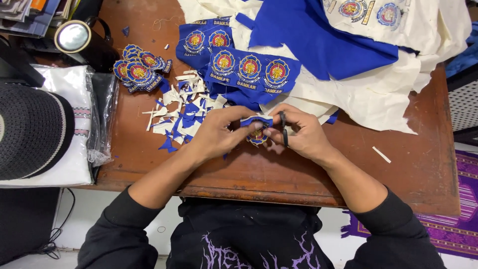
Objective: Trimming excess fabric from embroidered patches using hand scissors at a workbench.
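The left hand (pixel 216 133) pinches a blue badge (pixel 257 130), half hidden by fingers; the right hand (pixel 303 133) grips black scissors (pixel 284 130), blades hidden.

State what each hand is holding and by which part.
The left hand pinches a blue embroidered patch by its left edge. The right hand holds dark scissors by their handles.

Small embroidery or tailoring workshop: worn wooden table (pixel 408 164), strip of embroidered blue badges (pixel 249 67), stack of cut badges (pixel 138 72), fabric offcuts (pixel 181 112), cream cloth (pixel 378 94)
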